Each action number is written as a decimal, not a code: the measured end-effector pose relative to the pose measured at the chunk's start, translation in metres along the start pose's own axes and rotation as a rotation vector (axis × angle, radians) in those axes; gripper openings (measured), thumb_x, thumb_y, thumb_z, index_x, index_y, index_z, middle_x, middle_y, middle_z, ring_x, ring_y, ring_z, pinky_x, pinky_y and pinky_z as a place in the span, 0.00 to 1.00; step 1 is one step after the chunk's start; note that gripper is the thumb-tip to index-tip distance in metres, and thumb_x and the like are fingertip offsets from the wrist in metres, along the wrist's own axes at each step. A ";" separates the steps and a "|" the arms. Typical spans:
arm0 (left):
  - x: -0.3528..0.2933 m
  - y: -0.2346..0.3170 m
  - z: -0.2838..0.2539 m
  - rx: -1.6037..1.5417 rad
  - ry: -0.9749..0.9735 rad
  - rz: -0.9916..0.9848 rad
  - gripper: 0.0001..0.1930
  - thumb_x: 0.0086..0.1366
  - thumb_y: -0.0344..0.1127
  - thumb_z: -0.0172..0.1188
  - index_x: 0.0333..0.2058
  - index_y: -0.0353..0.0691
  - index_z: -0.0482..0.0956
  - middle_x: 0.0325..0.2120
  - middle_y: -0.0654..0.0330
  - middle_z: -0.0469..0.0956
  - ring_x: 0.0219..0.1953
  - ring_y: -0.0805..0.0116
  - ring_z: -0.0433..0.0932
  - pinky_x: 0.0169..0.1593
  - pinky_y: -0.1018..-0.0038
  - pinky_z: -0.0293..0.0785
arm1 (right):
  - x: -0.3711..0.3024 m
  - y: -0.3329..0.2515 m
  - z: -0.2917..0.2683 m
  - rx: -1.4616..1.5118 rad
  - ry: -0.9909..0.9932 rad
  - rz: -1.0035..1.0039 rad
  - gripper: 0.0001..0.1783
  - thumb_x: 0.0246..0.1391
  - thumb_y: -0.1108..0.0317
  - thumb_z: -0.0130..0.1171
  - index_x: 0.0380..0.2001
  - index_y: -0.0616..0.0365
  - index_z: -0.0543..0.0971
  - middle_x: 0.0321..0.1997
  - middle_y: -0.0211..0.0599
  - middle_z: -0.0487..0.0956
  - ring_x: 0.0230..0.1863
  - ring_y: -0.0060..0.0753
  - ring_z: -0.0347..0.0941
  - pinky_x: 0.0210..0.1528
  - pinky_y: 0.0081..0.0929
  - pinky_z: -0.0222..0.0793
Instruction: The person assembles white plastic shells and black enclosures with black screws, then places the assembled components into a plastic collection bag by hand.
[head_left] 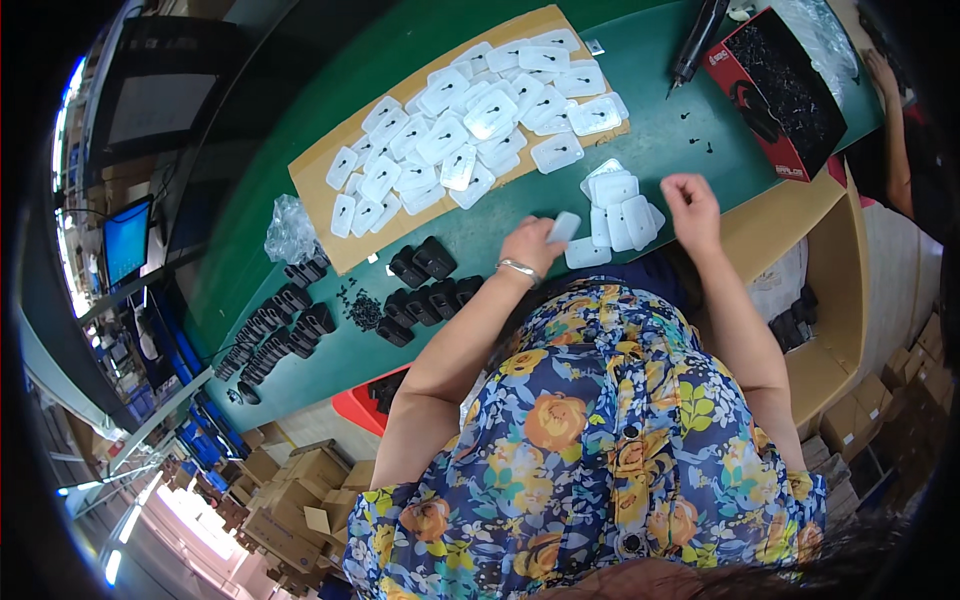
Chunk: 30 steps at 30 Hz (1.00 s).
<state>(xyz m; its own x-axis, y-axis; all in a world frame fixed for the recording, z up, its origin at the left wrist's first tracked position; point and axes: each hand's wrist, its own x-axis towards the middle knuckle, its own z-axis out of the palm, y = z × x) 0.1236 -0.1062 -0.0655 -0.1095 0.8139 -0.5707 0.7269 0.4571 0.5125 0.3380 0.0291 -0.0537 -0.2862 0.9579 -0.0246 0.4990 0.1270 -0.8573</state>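
Observation:
My left hand (530, 245), with a metal bracelet at its wrist, grips a small white translucent plate (565, 227) between thumb and fingers. Directly below it, another white rounded plate (587, 252) lies at the table's near edge. To the right is a loose stack of similar white plates (622, 212). Just right of that stack my right hand (691, 207) is raised with its fingers curled together; whatever they pinch, if anything, is hidden. Beyond both hands, a cardboard sheet (312, 192) carries many white plates, most with a small black part on top.
Rows of black blocky parts (285, 325) and a heap of tiny black pieces (362, 310) occupy the green table's left. A dark pen-shaped tool (697, 45) and a red box (770, 100) of black parts are at far right. Another person's arm (893, 130) shows beyond.

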 end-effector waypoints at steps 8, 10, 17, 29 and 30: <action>-0.012 -0.006 -0.013 0.388 0.531 0.408 0.18 0.44 0.38 0.60 0.37 0.42 0.73 0.33 0.58 0.68 0.34 0.60 0.68 0.37 0.68 0.67 | -0.021 -0.045 0.042 0.633 -0.404 0.437 0.04 0.50 0.70 0.51 0.29 0.59 0.72 0.26 0.27 0.72 0.26 0.13 0.65 0.25 0.12 0.61; -0.020 -0.002 -0.015 0.312 0.357 0.282 0.24 0.40 0.36 0.62 0.40 0.40 0.70 0.36 0.56 0.68 0.38 0.59 0.67 0.40 0.67 0.66 | -0.019 -0.045 0.045 0.626 -0.398 0.421 0.04 0.50 0.70 0.51 0.29 0.59 0.72 0.25 0.25 0.72 0.25 0.13 0.64 0.24 0.12 0.60; 0.000 -0.006 -0.026 0.406 0.261 0.375 0.26 0.38 0.34 0.64 0.41 0.40 0.69 0.38 0.58 0.67 0.43 0.59 0.65 0.44 0.68 0.64 | -0.028 -0.056 0.055 0.473 -0.360 0.356 0.04 0.49 0.70 0.53 0.27 0.59 0.72 0.21 0.22 0.69 0.22 0.11 0.60 0.23 0.11 0.58; -0.020 0.049 -0.060 -1.759 0.111 -0.225 0.14 0.58 0.36 0.50 0.42 0.36 0.66 0.34 0.55 0.73 0.33 0.63 0.75 0.33 0.69 0.71 | -0.038 -0.106 0.035 0.591 -0.276 0.287 0.04 0.49 0.71 0.53 0.27 0.59 0.72 0.23 0.22 0.68 0.24 0.12 0.60 0.27 0.12 0.59; -0.023 0.057 -0.058 -1.831 0.109 -0.193 0.14 0.59 0.36 0.49 0.43 0.37 0.66 0.35 0.55 0.73 0.35 0.64 0.74 0.36 0.69 0.71 | -0.039 -0.108 0.035 0.589 -0.274 0.286 0.04 0.49 0.71 0.53 0.27 0.59 0.72 0.23 0.22 0.68 0.24 0.12 0.60 0.27 0.12 0.59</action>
<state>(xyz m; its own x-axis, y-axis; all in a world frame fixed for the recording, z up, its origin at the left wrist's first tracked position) 0.1278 -0.0785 0.0143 -0.1839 0.6917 -0.6984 -0.8494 0.2457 0.4670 0.2668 -0.0309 0.0215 -0.4443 0.8235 -0.3527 0.0818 -0.3548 -0.9314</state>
